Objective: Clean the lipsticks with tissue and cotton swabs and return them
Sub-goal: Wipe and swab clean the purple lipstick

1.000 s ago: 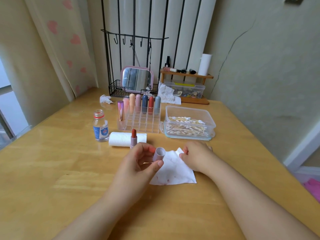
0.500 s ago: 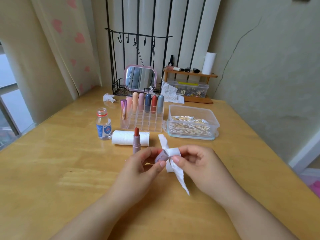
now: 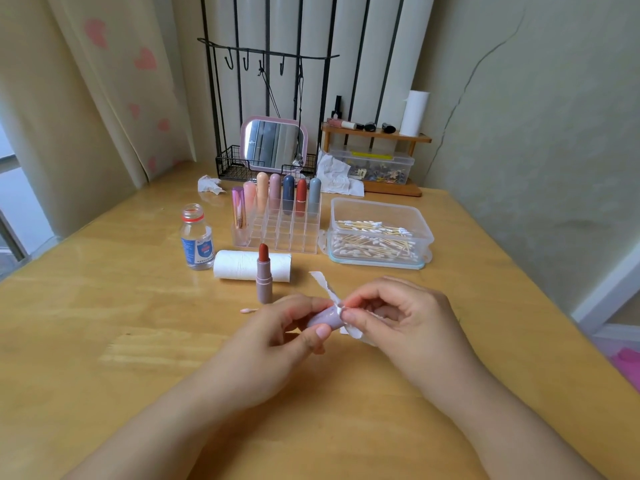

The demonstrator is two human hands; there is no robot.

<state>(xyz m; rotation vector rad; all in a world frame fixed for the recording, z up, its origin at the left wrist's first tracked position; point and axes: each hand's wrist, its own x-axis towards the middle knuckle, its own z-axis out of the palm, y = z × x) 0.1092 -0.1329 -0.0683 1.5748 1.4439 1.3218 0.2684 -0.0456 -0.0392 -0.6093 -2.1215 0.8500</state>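
Note:
My left hand (image 3: 277, 334) grips a mauve lipstick cap (image 3: 323, 318) lying sideways, its mouth facing right. My right hand (image 3: 398, 323) pinches a white tissue (image 3: 329, 289) and presses it into the cap's mouth; a strip of tissue sticks up to the left. The uncapped lipstick (image 3: 264, 275) with a red bullet stands upright on the table just behind my left hand. A used cotton swab (image 3: 248, 310) lies beside its base. Several capped lipsticks (image 3: 287, 195) stand in the back row of a clear organizer (image 3: 277, 233).
A tissue roll (image 3: 242, 266) lies behind the lipstick, a small open bottle (image 3: 196, 239) to its left. A clear box of cotton swabs (image 3: 377, 237) sits at right. A mirror (image 3: 273, 143), wire rack, crumpled tissues (image 3: 209, 184) and a wooden shelf (image 3: 375, 135) stand at the back.
My right hand lifted the tissue off the table, bunched it and brought it to the cap's mouth. The cap in my left hand tilted sideways toward the right hand.

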